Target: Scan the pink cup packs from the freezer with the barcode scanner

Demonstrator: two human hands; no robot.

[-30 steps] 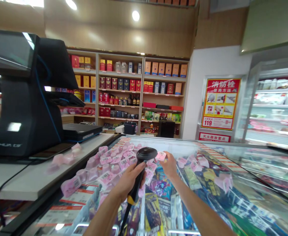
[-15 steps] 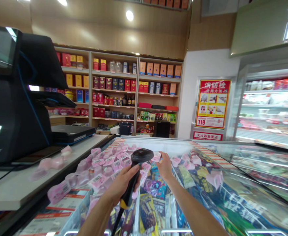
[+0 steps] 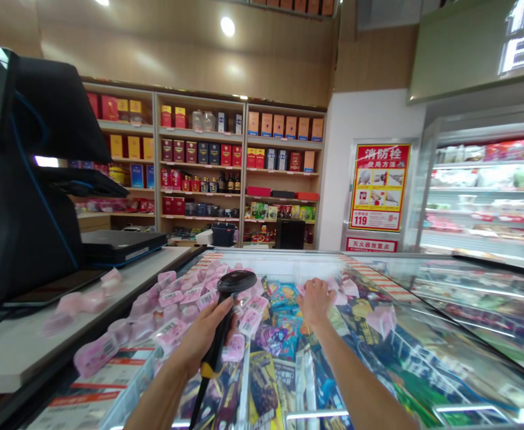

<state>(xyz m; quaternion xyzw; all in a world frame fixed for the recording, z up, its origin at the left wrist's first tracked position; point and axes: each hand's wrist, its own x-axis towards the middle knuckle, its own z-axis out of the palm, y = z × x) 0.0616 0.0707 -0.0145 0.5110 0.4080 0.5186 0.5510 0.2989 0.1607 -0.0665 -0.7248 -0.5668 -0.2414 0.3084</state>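
My left hand [image 3: 208,334] is wrapped round the handle of a black barcode scanner [image 3: 235,280] with a yellow-trimmed lower end. Its head points away to the right, above a heap of small pink plastic cups [image 3: 170,331] with barcode labels. My right hand [image 3: 316,301] reaches forward over the freezer with curled fingers. A bit of a pink cup shows at its left side, mostly hidden by the fingers. Just right of that hand lies a smaller group of pink cups [image 3: 347,289]. Under the glass are colourful ice-cream packets [image 3: 277,337].
A checkout terminal [image 3: 42,179] stands on the white counter [image 3: 2,358] at left, near a row of pink cups. One pink cup [image 3: 382,321] lies apart on the right of the freezer glass. The scanner's cable [image 3: 198,403] hangs toward me. Stocked shelves stand behind.
My right hand has moved right, from beside the scanner head to the smaller group of cups, with a pink cup. The scanner has shifted slightly left, as has the whole view.
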